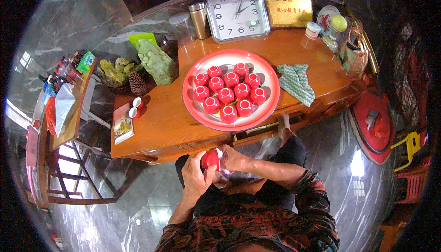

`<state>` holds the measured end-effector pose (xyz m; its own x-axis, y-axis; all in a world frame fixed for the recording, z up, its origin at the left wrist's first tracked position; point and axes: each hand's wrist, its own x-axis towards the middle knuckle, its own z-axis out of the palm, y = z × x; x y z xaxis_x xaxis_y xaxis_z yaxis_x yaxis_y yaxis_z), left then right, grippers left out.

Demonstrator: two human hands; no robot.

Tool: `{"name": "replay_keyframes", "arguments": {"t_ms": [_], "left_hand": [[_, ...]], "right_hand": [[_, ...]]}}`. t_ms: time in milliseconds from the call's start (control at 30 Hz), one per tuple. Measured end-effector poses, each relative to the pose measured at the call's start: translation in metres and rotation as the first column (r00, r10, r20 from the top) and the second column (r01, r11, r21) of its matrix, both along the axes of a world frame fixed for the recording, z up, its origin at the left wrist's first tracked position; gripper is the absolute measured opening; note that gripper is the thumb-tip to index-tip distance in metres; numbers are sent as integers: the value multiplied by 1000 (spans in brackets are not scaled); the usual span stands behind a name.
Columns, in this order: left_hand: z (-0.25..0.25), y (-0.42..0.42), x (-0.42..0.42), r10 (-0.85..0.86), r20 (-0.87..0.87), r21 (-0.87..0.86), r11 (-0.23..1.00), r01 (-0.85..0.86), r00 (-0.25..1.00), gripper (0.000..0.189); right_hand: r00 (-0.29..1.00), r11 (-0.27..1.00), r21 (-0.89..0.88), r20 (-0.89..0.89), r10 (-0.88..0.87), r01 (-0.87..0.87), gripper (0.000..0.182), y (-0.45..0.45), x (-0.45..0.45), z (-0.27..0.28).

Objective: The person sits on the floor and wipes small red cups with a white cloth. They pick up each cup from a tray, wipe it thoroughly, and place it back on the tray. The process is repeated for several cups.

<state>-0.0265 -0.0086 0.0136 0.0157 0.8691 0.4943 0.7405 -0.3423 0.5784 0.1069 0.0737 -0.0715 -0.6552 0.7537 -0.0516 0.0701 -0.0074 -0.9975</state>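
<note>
My left hand (195, 175) holds a red cup (210, 159) on its side, just off the front edge of the wooden desk (165, 128). My right hand (231, 158) is at the cup's open end, with a bit of white material by its fingers; whether that is cloth or tissue I cannot tell. On the desk, a round tray with a red rim (190, 110) carries several red cups (226, 95), all upside down. Two more small cups, white inside (133, 112), lie near the left end. A green and white patterned cloth (298, 82) lies crumpled to the right of the tray.
A wall clock (237, 17), a gold-coloured flask (199, 23) and a gold plaque (288, 10) stand along the desk's back. At left are a booklet (123, 126), a pine cone (137, 83) and a green carved stone (156, 62). A handbag (355, 55) stands at the right end.
</note>
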Motion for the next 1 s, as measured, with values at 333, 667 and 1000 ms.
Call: {"name": "replay_keyframes", "arguments": {"t_ms": [333,667,1000], "left_hand": [[6,8,-5,-186,200,-16,981,193,962,57],[-5,-1,-18,-37,329,-249,961,125,944,64],[-19,-5,-21,37,640,-408,863,298,767,45]], "right_hand": [[989,984,-148,-125,79,-98,11,8,-2,-21],[983,852,507,46,-178,130,31,11,16,52],[977,170,977,153,-150,-127,30,1,23,83]]}}
